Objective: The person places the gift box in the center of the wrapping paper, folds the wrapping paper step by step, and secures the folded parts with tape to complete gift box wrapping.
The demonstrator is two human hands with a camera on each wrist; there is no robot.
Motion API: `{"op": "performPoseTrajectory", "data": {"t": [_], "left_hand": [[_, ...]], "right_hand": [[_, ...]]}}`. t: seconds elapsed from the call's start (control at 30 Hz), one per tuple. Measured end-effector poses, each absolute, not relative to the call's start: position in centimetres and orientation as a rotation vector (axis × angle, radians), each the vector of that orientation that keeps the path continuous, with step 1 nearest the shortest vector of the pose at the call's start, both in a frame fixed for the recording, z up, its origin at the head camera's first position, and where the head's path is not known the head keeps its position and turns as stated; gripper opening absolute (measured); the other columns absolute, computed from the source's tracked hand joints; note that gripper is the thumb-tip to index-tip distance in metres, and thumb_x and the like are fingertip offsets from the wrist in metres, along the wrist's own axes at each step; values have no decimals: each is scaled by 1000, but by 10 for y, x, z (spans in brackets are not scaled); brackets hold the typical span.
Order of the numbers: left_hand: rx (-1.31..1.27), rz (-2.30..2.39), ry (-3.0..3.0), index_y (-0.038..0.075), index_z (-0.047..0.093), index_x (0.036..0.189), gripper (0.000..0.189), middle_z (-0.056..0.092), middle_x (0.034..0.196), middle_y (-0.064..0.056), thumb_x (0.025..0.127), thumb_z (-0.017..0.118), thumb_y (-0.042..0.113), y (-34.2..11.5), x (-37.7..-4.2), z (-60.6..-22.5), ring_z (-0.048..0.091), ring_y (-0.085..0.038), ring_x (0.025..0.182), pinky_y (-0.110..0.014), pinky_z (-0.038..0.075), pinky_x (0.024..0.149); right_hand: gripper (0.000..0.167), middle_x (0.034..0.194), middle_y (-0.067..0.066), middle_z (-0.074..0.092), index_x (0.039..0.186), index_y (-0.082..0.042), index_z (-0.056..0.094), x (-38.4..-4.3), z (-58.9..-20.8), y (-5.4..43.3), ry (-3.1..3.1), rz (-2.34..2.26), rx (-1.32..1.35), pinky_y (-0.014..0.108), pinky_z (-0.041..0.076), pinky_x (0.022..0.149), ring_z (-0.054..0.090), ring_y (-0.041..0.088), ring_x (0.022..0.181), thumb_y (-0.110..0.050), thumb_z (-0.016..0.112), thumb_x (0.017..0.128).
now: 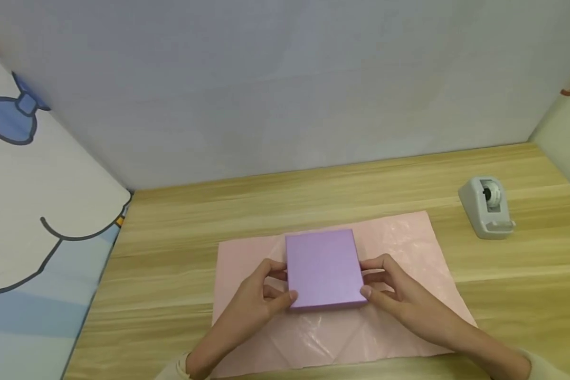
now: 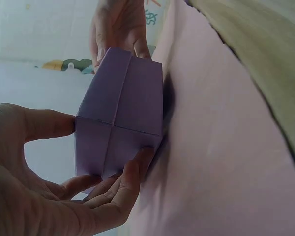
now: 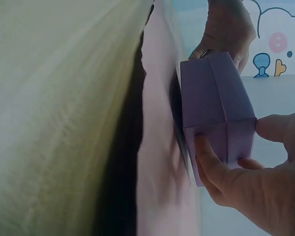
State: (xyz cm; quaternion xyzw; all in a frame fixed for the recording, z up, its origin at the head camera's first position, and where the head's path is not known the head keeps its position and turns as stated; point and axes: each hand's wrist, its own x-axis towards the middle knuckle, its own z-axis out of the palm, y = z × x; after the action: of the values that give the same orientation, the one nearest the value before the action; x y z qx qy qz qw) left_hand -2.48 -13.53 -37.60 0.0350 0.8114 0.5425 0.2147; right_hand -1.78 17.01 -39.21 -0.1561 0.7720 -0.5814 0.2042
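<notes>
A square purple lidded box (image 1: 325, 269) sits over a pink wrapping sheet (image 1: 399, 237) in the head view. My left hand (image 1: 254, 298) grips its left side, thumb at the near left corner and fingers along the side wall. On the opposite side my right hand (image 1: 404, 301) holds it the same way, thumb at the near right corner. Both wrist views show the seam between lid and base running round the box (image 2: 120, 105). In the right wrist view, fingertips of the right hand (image 3: 265, 182) press the box's side low down, close over the sheet.
A grey tape dispenser (image 1: 489, 208) with a roll in it stands at the right on the wooden table (image 1: 171, 237). Behind the table rises a pale wall (image 1: 285, 95). A cartoon-printed panel (image 1: 52, 184) borders the left side.
</notes>
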Motion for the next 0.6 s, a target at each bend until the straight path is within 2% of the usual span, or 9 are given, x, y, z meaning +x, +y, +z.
{"op": "performPoseTrajectory", "data": {"t": [0.1, 0.3, 0.4, 0.6], "left_hand": [[103, 1501, 2249, 3, 52, 138, 53, 59, 133, -19, 94, 75, 21, -133, -23, -383, 72, -17, 90, -26, 56, 75], [165, 1470, 2310, 1, 52, 137, 50, 60, 132, -21, 95, 74, 17, -130, -19, -390, 74, -21, 94, -23, 58, 76], [194, 1442, 2351, 0, 52, 137, 48, 60, 130, -22, 96, 72, 14, -128, -20, -390, 74, -23, 94, -24, 59, 76], [211, 1405, 2408, -3, 51, 139, 48, 62, 130, -23, 98, 70, 13, -123, -31, -391, 74, -27, 97, -31, 62, 79]], "right_hand": [[28, 154, 18, 45, 132, -16, 45, -15, -399, 171, 2144, -1635, -444, 23, 54, 98, 62, 6, 126, -24, 56, 109], [29, 150, 21, 47, 132, -11, 43, -12, -405, 169, 2153, -1660, -447, 22, 55, 98, 62, 3, 123, -20, 57, 108], [29, 149, 21, 49, 132, -11, 43, -14, -404, 169, 2195, -1638, -461, 22, 55, 98, 63, 11, 125, -21, 57, 108], [26, 153, 20, 48, 128, -13, 43, -26, -402, 170, 2275, -1562, -436, 26, 54, 102, 59, 37, 135, -26, 55, 109]]}}
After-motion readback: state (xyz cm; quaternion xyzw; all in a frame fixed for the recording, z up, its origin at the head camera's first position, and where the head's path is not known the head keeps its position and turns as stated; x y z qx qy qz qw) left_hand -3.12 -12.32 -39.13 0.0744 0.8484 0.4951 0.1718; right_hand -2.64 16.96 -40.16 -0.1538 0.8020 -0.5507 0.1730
